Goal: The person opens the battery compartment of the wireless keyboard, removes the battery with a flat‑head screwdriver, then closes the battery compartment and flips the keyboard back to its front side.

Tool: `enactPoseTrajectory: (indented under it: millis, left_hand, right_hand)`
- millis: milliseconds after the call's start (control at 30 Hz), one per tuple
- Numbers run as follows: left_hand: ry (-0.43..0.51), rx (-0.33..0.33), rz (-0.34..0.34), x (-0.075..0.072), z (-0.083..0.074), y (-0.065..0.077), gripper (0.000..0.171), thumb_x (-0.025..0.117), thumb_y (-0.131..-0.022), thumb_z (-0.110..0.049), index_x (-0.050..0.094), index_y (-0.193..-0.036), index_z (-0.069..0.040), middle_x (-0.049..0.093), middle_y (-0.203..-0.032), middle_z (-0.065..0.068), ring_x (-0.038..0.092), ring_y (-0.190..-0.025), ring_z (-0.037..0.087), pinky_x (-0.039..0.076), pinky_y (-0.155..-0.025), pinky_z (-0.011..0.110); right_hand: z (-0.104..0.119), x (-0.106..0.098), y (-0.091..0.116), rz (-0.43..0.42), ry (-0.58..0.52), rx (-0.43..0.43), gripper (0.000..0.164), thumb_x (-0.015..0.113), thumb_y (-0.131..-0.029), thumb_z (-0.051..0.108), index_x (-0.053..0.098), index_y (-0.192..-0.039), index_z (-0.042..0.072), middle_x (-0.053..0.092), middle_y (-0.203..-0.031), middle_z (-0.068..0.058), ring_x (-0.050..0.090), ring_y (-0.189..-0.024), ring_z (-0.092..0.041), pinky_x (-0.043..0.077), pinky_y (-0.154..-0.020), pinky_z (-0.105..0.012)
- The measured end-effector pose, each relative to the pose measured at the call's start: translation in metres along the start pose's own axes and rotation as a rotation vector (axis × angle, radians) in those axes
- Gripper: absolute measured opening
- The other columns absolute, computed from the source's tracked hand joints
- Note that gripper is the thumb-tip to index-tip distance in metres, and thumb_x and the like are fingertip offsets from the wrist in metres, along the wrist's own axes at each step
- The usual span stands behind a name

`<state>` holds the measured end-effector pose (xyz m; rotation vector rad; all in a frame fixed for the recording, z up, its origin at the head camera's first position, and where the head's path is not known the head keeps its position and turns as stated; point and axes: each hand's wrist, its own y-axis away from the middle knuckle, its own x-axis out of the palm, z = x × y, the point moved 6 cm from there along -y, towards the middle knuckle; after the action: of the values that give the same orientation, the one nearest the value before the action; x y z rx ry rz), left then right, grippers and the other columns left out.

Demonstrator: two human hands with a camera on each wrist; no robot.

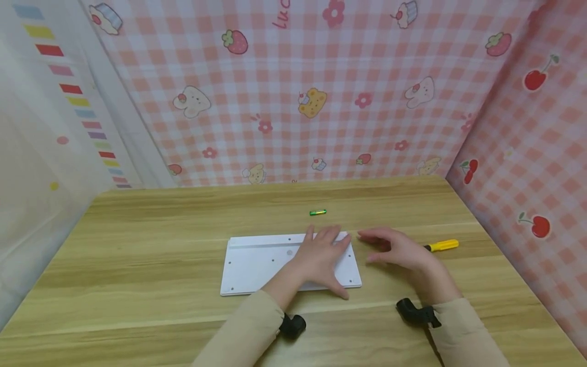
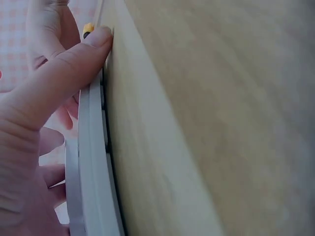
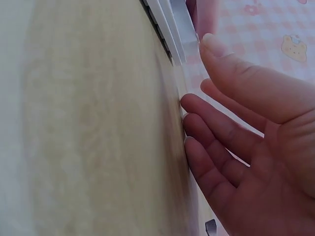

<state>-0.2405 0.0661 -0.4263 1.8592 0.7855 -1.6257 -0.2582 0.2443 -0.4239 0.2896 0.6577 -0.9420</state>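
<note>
A white keyboard [image 1: 257, 270] lies face down on the wooden table, its back dotted with several screws. Keys show along its underside in the left wrist view. My left hand [image 1: 318, 260] rests across its right part with spread fingers; the fingertips reach the far edge and the thumb extends past the near edge. Just right of the keyboard, my right hand [image 1: 396, 248] hovers near the tabletop, holding nothing, fingers loosely bent and thumb apart. A screwdriver with a yellow handle [image 1: 444, 245] lies beyond the right hand, its shaft partly hidden behind that hand.
A small green battery [image 1: 318, 212] lies on the table [image 1: 137, 265] behind the keyboard. Pink checked cloth [image 1: 293, 137] hangs along the back and right side of the table. Each wrist carries a black camera mount.
</note>
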Motion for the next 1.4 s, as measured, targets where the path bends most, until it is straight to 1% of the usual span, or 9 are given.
enactPoseTrajectory:
  millis: [133,367,533,733,867,933,1133,1267,1400]
  left_hand:
    - [-0.008,0.014,-0.005,0.000,-0.003,-0.004,0.123,0.078,-0.056,-0.078,0.035,-0.155,-0.018,0.027,-0.159,0.013,0.025,-0.145,0.028,0.016,-0.116,0.060]
    - [-0.047,0.032,-0.020,-0.005,-0.008,-0.008,0.114,0.077,-0.060,-0.075,0.040,-0.153,-0.022,0.039,-0.151,0.013,0.035,-0.137,0.030,0.027,-0.112,0.052]
    - [-0.041,0.015,-0.008,-0.020,-0.011,-0.011,0.107,0.079,-0.060,-0.071,0.043,-0.151,-0.027,0.041,-0.147,0.013,0.039,-0.132,0.030,0.036,-0.105,0.050]
    - [-0.017,0.007,-0.005,-0.061,-0.011,-0.010,0.096,0.078,-0.063,-0.069,0.049,-0.147,-0.031,0.042,-0.147,0.013,0.041,-0.130,0.030,0.038,-0.103,0.051]
    - [0.022,0.008,-0.046,-0.092,-0.007,-0.005,0.091,0.078,-0.065,-0.067,0.053,-0.144,-0.030,0.047,-0.141,0.012,0.044,-0.126,0.026,0.041,-0.099,0.050]
    - [0.053,0.010,-0.070,-0.107,-0.003,-0.002,0.089,0.079,-0.066,-0.065,0.054,-0.142,-0.028,0.050,-0.138,0.010,0.045,-0.122,0.024,0.043,-0.094,0.047]
    - [0.143,0.020,-0.145,-0.153,0.005,0.013,0.088,0.079,-0.067,-0.062,0.053,-0.143,-0.024,0.048,-0.135,0.012,0.051,-0.102,0.018,0.050,-0.072,0.032]
    - [0.186,-0.004,-0.167,-0.177,0.010,0.022,0.092,0.078,-0.068,-0.062,0.048,-0.147,-0.026,0.046,-0.139,0.014,0.051,-0.105,0.020,0.051,-0.072,0.032]
    - [0.232,-0.013,-0.199,-0.197,0.016,0.030,0.093,0.080,-0.069,-0.059,0.046,-0.149,-0.026,0.044,-0.142,0.016,0.051,-0.109,0.022,0.053,-0.074,0.034]
  right_hand:
    - [-0.002,-0.001,0.001,0.008,-0.033,0.021,0.058,0.077,-0.086,0.012,0.054,-0.137,-0.005,0.059,-0.134,-0.019,0.053,-0.123,-0.034,0.046,-0.100,-0.030]
    - [-0.004,-0.006,0.006,-0.011,-0.057,0.052,0.055,0.075,-0.089,0.012,0.054,-0.137,-0.005,0.059,-0.134,-0.019,0.053,-0.122,-0.036,0.046,-0.100,-0.031]
    - [-0.005,-0.009,0.011,-0.024,-0.094,0.067,0.051,0.070,-0.093,0.012,0.053,-0.138,-0.005,0.061,-0.131,-0.020,0.055,-0.120,-0.035,0.047,-0.098,-0.027]
    - [-0.006,-0.009,0.011,-0.034,-0.153,0.080,0.048,0.064,-0.097,0.012,0.050,-0.140,-0.005,0.063,-0.126,-0.020,0.059,-0.116,-0.027,0.049,-0.091,-0.021]
    - [-0.001,-0.007,0.010,-0.044,-0.211,0.099,0.049,0.062,-0.099,0.015,0.049,-0.143,-0.001,0.063,-0.127,-0.020,0.061,-0.115,-0.018,0.050,-0.091,-0.023]
    - [0.002,-0.004,0.008,-0.050,-0.264,0.103,0.050,0.062,-0.099,0.015,0.047,-0.144,-0.001,0.062,-0.129,-0.020,0.061,-0.115,-0.017,0.051,-0.092,-0.026]
    - [0.013,0.007,0.001,-0.039,-0.536,0.083,0.055,0.055,-0.102,0.010,0.032,-0.147,-0.010,0.054,-0.134,-0.027,0.059,-0.119,-0.032,0.050,-0.097,-0.043]
    - [0.019,0.018,-0.008,-0.007,-0.694,0.067,0.057,0.049,-0.105,0.013,0.023,-0.150,-0.010,0.045,-0.141,-0.033,0.053,-0.126,-0.040,0.047,-0.100,-0.048]
    - [0.026,0.027,-0.015,0.037,-0.804,0.047,0.057,0.047,-0.106,0.017,0.022,-0.152,-0.007,0.037,-0.144,-0.039,0.051,-0.127,-0.043,0.046,-0.101,-0.051]
